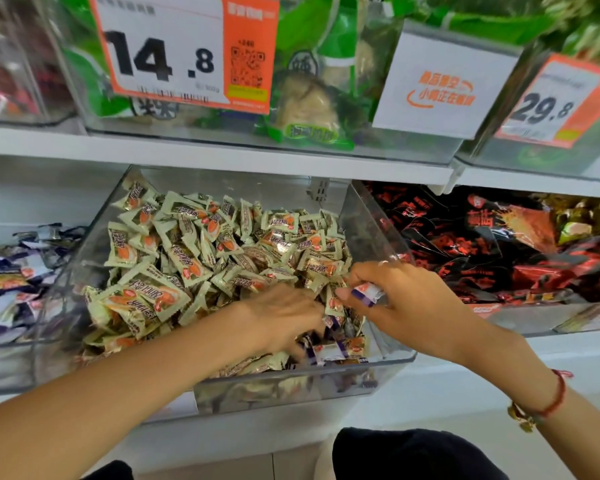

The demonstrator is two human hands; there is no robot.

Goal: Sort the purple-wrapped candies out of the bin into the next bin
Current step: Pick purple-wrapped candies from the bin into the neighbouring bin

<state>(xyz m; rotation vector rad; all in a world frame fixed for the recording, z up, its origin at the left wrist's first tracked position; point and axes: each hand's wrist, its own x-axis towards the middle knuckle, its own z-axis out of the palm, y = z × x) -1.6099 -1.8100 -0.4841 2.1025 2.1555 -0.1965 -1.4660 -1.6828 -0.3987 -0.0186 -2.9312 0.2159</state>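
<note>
A clear plastic bin in the middle holds a heap of cream-wrapped candies. Several purple-wrapped candies lie in its front right corner. My left hand reaches into that corner, fingers curled down among the purple candies; its fingertips are blurred. My right hand hovers over the bin's right side and pinches one purple-and-white candy between thumb and fingers. The bin on the left holds purple-wrapped candies.
To the right stands a bin of red and black packets. The shelf above carries clear bins of green packets with price tags. A red bracelet circles my right wrist.
</note>
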